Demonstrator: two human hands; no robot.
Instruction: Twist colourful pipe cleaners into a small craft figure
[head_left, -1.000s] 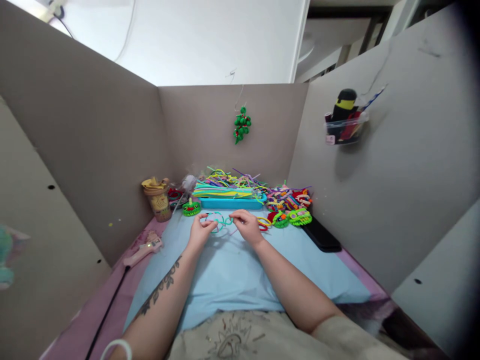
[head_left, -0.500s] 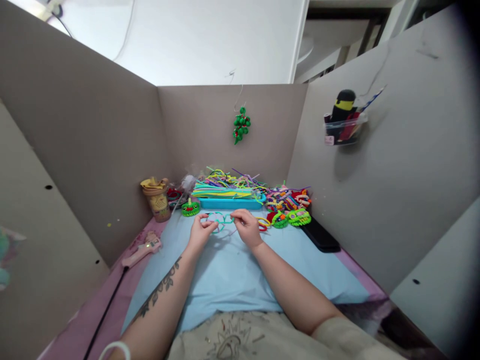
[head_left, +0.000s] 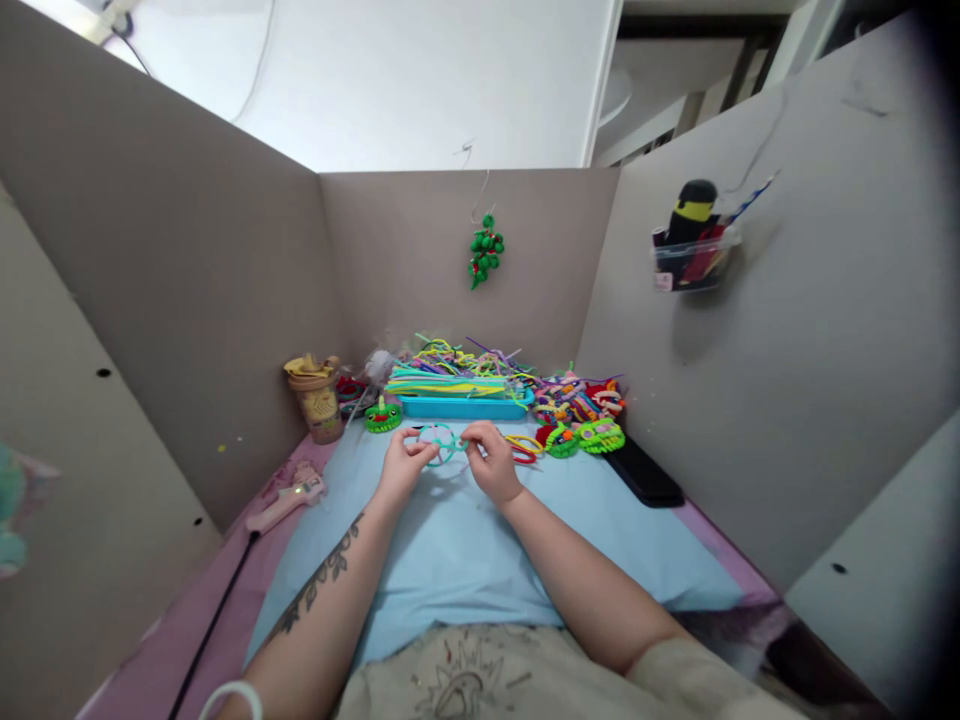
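Note:
A turquoise pipe cleaner (head_left: 436, 432), bent into loops, is held just above the blue cloth between my two hands. My left hand (head_left: 403, 462) pinches its left side between thumb and fingers. At the right end, my right hand (head_left: 491, 460) grips it with the fingertips; the exact grip is partly hidden by the fingers. Right of that hand lie scissors (head_left: 525, 457) with red and yellow handles, partly covered by the hand. Green fuzzy pieces (head_left: 600, 436) rest beyond them.
A blue tray (head_left: 465, 407) heaped with pipe cleaners stands at the back. A pink glue gun (head_left: 287, 503) and a tumbler (head_left: 319, 402) are on the left. A black phone-like slab (head_left: 643, 473) lies right. Grey panels enclose three sides; a clear bin (head_left: 691, 262) hangs on the right one.
My right fingers have shifted slightly, and the turquoise loops now sit closer together near the right fingertips. The whole view has moved a little; both hands keep their hold.

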